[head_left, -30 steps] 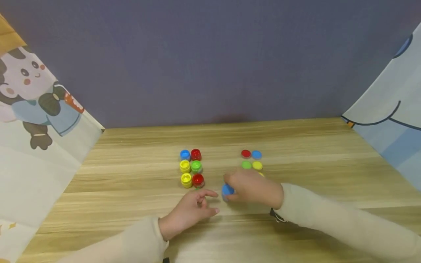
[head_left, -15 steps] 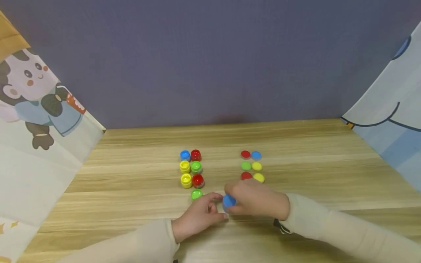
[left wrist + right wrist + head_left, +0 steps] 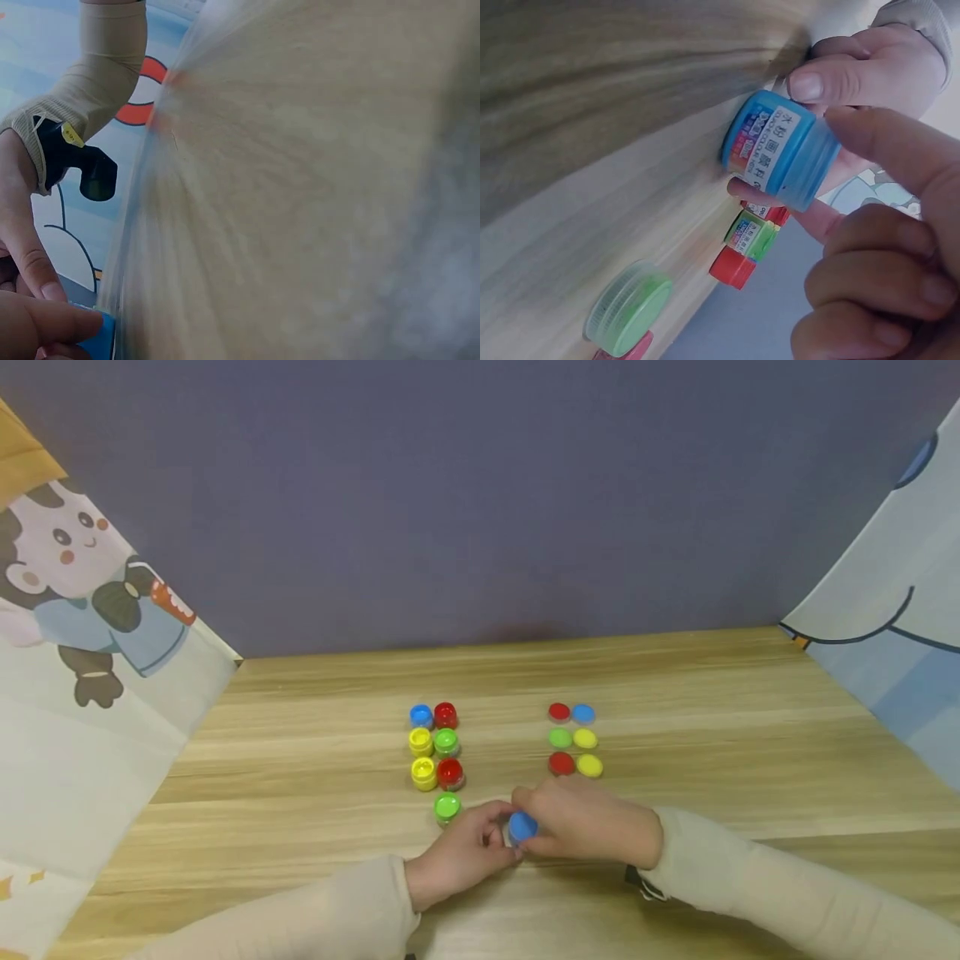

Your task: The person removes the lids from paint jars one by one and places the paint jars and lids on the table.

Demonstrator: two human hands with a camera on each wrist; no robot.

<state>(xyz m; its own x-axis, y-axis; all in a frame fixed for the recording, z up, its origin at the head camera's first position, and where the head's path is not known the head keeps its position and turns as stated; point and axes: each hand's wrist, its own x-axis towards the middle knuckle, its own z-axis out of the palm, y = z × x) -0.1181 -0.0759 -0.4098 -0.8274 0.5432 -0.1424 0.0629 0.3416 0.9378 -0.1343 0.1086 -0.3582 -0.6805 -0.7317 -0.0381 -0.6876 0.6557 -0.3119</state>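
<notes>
A blue paint jar (image 3: 522, 828) with its lid on is between my two hands, low in the middle of the head view. My right hand (image 3: 585, 822) pinches the translucent blue lid (image 3: 810, 166) from the right. From the left, my left hand (image 3: 461, 856) holds the jar's body, thumb and finger at its sides. A printed label (image 3: 769, 146) on the jar faces the right wrist camera. In the left wrist view only a corner of the blue jar (image 3: 103, 337) shows past the fingers. An open green jar (image 3: 447, 807) stands just beyond my left hand.
Open jars in two columns, among them a blue jar (image 3: 422, 716), a yellow jar (image 3: 422, 773) and a red jar (image 3: 450, 772), stand left of centre on the wooden table (image 3: 300, 760). Loose lids, such as a red lid (image 3: 561, 764) and a yellow lid (image 3: 589, 766), lie at right. A dark panel (image 3: 495, 510) rises behind.
My left hand has moved right to take hold of the blue jar. My right hand has brought the jar slightly nearer me, uncovering a red lid; the green jar now shows beyond my left hand.
</notes>
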